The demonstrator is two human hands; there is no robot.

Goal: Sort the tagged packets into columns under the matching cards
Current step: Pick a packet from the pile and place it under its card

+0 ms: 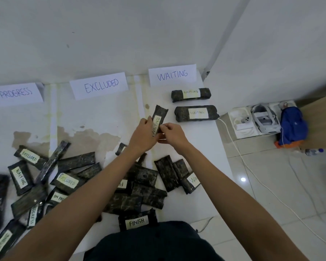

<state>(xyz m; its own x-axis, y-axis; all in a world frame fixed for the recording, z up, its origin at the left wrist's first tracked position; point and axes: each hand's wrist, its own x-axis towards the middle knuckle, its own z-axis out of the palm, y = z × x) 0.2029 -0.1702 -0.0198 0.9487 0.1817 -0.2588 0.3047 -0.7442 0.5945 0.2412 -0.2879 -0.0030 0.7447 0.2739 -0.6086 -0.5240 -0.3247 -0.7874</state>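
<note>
On the left of the white table (105, 113) lay the white paper card marked ON PROGRESS (13, 94), then the EXCLUDED card (100, 87); no packet lay under either of them. Below them, a loose pile of dark wrapped packets with pale tags (68, 181) was still unsorted. In the middle, the left hand (142, 135) and the right hand (172, 133) together pinched one dark packet tagged WAITING (158, 117), with the fingers closed on its lower end. To the right, under the WAITING card (172, 74), two packets (193, 103) already lay. I think the next move was to turn the packet flat and put it below these two.
</note>
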